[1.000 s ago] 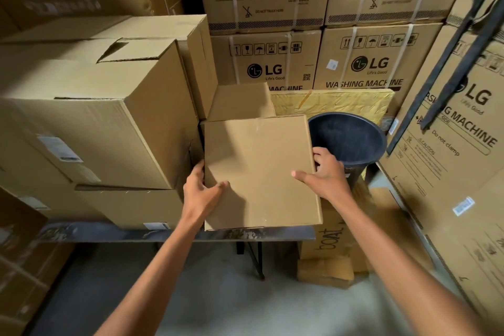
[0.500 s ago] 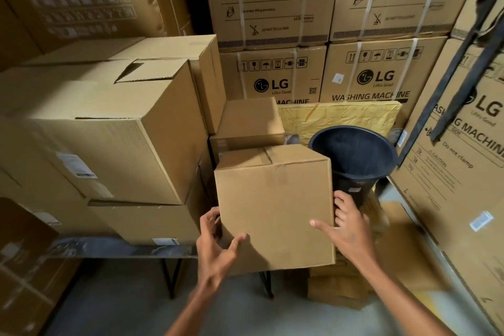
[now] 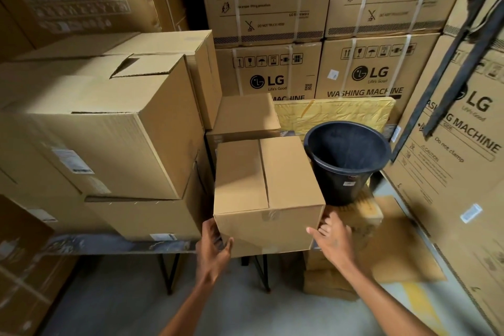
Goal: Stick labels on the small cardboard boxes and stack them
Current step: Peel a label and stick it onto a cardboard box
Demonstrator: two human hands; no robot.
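Storeroom, cartons stacked on every wall. Small box (image 3: 268, 194) sits at the front edge of the bench (image 3: 109, 247), top flaps closed, seam facing up, clear tape over the front edge. My left hand (image 3: 214, 245) is at its lower left corner, fingers loosely spread, thumb on the front face. My right hand (image 3: 334, 237) is at the lower right corner, fingers straight against the side. Neither grips it. Second small box (image 3: 245, 114) is just behind. Black bucket (image 3: 347, 161) just right, big cartons (image 3: 109, 128) on the left.
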